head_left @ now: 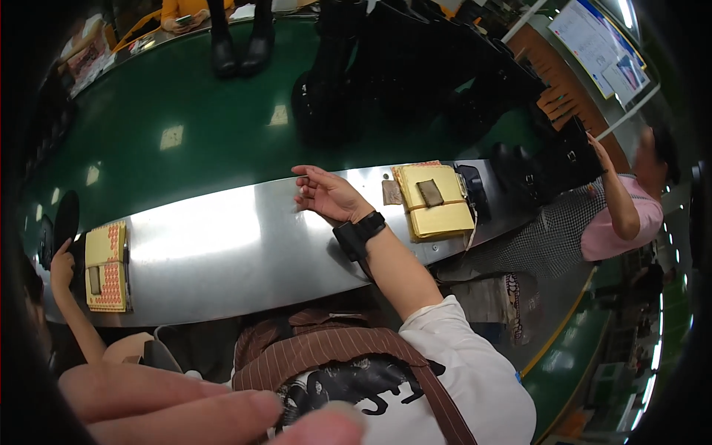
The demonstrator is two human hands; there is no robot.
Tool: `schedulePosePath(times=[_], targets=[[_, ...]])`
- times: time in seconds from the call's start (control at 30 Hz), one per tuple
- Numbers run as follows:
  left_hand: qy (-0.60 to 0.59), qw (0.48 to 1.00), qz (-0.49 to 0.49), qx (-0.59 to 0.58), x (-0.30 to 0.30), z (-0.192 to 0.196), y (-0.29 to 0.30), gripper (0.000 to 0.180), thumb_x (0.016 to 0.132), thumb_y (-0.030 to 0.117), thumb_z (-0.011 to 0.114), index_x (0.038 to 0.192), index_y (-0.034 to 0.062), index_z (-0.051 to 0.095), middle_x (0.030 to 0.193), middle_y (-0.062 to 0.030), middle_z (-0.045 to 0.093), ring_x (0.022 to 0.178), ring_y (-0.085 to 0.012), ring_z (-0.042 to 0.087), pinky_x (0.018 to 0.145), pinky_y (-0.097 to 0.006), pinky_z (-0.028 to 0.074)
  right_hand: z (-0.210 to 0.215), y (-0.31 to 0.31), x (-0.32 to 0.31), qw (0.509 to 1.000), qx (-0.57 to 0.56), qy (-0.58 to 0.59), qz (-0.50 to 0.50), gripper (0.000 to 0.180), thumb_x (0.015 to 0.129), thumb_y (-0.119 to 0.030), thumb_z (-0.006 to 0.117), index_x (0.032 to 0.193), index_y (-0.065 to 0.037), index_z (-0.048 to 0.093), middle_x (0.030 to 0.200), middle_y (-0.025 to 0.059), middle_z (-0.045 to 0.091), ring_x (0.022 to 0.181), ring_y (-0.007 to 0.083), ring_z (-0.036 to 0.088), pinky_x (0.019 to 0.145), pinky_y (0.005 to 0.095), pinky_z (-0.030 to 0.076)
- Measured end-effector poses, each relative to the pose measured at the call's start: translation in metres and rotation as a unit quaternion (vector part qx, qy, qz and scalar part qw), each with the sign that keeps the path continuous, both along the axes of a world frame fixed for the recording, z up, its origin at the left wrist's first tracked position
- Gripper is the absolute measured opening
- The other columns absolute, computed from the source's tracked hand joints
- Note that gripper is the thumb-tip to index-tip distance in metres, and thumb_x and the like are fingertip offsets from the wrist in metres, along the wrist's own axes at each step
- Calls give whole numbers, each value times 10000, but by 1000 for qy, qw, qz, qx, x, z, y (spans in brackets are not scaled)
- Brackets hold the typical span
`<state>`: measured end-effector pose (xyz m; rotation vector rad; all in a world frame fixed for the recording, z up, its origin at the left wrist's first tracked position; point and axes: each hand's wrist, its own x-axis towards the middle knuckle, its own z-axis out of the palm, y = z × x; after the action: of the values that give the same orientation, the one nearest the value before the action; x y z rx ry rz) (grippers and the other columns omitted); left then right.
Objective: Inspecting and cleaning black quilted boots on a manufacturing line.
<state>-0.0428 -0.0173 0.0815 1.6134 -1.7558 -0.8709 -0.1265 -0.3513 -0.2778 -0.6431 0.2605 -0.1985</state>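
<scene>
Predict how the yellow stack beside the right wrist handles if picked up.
The yellow stack probably flexes a little, since its uneven edges suggest layered sheets. The line across its middle looks like a band, so it may stay bundled. The small brown block on top might slide off if tilted; I can't tell whether anything secures it.

A left paper stack [106, 265] and a right paper stack [442, 221] lie along the counter [222, 245]. Boots [256, 52] stand on the table [215, 111] behind.
</scene>
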Motion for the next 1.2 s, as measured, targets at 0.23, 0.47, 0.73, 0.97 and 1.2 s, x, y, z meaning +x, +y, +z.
schedulePosePath(times=[0.23, 0.47, 0.73, 0.97, 1.2], targets=[[-156, 975, 136, 82, 130, -118, 42, 475, 848, 363, 522, 1116, -28, 560, 876, -72, 575, 683, -135, 470, 616, -217, 385, -1, 4, 0, 1000, -16, 2, -25, 267, 987, -186, 484, 1189, -14, 516, 907, 31, 567, 810, 112, 579, 848, 348, 537], [-226, 920, 281, 152, 236, -252, 54, 321, 807, 210, 531, 1018, -26, 580, 899, -80, 591, 762, -164, 518, 674, -239, 418, 0, 1, -1, 1000, -16, 5, -25, 242, 984, -199, 498, 1158, -40, 554, 900, 27, 566, 794, 99, 548, 870, 348, 517], [-253, 899, 357, -14, 282, -307, 77, 170, 760, 35, 542, 907, -23, 604, 924, -89, 610, 853, -197, 574, 740, -265, 457, 0, 7, 1, 999, -23, 4, -24, 239, 982, -174, 497, 1170, -30, 530, 900, 12, 575, 782, 82, 577, 830, 323, 545], [-206, 896, 366, -146, 275, -283, 45, 146, 747, -39, 552, 878, -23, 615, 924, -104, 624, 870, -218, 607, 753, -282, 479, 1, 4, 0, 1000, -15, 8, -17, 255, 982, -202, 500, 1164, -29, 545, 910, 38, 544, 783, 117, 552, 850, 352, 530], [-239, 867, 417, -135, 256, -240, 52, 176, 773, -11, 562, 940, -27, 614, 894, -128, 634, 805, -229, 619, 707, -291, 486, 1, 7, 1, 999, -37, 13, -10, 240, 978, -172, 502, 1175, -36, 531, 899, 6, 571, 782, 77, 580, 837, 325, 536]])
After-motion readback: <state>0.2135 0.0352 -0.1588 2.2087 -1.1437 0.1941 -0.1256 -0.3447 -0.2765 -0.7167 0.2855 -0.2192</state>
